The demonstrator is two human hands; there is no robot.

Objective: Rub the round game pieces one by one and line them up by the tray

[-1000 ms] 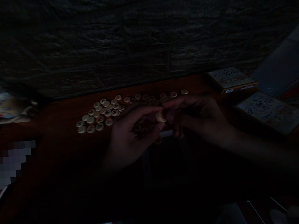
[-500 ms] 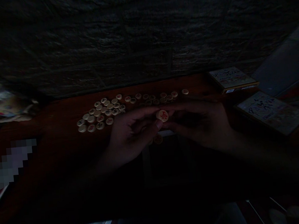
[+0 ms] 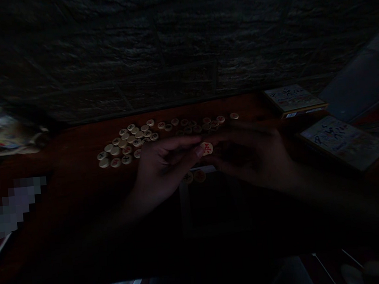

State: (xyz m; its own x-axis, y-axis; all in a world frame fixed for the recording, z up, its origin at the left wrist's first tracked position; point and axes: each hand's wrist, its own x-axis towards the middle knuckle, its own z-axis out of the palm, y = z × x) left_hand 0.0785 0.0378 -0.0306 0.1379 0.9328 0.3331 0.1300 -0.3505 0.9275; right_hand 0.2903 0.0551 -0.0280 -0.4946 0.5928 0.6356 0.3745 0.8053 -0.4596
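Observation:
A round wooden xiangqi piece (image 3: pixel 207 148) with a red character faces me, held up in front of my chest. My left hand (image 3: pixel 168 166) pinches its left edge, thumb in front and fingers behind. From the other side my right hand (image 3: pixel 253 154) curls its thumb and forefinger around the piece's edge; its fingertips are dim and slightly smeared. Below the hands, a black-marked piece (image 3: pixel 188 177) and a red-marked piece (image 3: pixel 199 175) lie side by side at the top of a dark framed rectangle (image 3: pixel 186 208). Several more pieces (image 3: pixel 123 143) lie clustered beyond my left hand.
Further loose pieces (image 3: pixel 207 126) are scattered behind my hands on the reddish wooden table (image 3: pixel 73 143). Two flat printed boxes, a far box (image 3: pixel 295 97) and a near box (image 3: pixel 345 141), rest at right. A clear plastic bag (image 3: pixel 2 127) stands at left. A stone-textured wall (image 3: pixel 168 46) rises behind.
The held piece has turned, so its red character now sits at a different angle. My left hand has shifted slightly, and the black-marked piece below shows more fully.

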